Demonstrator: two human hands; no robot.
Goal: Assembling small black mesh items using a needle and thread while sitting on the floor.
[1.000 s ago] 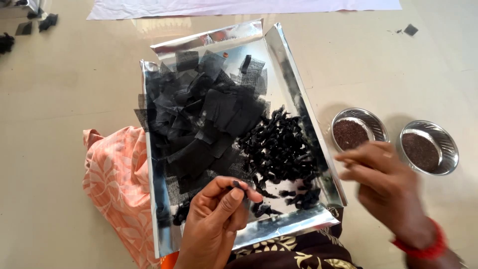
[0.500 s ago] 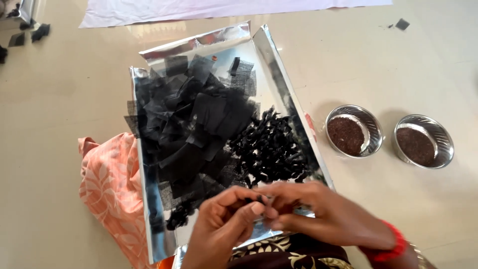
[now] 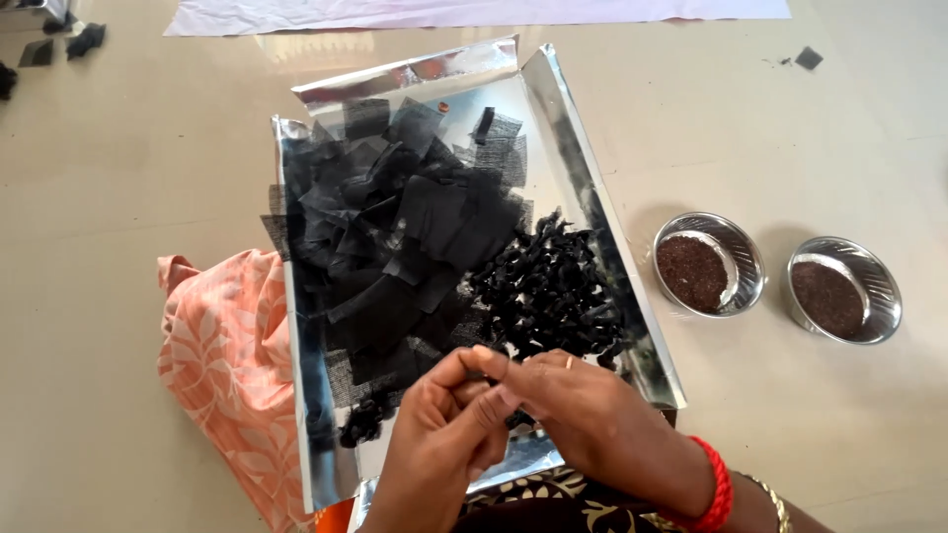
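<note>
Black mesh squares point(image 3: 395, 237) heaped in silver tray point(image 3: 578, 168) on floor; twisted pieces point(image 3: 548, 286) piled at tray's right edge. Left hand point(image 3: 439, 444), right hand point(image 3: 583, 415) together at near edge, fingertips pinching something small, hidden. Many squares left flat. Two steel bowls point(image 3: 780, 281) of dark grains right of tray.

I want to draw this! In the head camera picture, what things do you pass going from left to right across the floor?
Orange cloth → shiny tray with black net squares then dark twisted bits → first steel bowl → second steel bowl.
</note>
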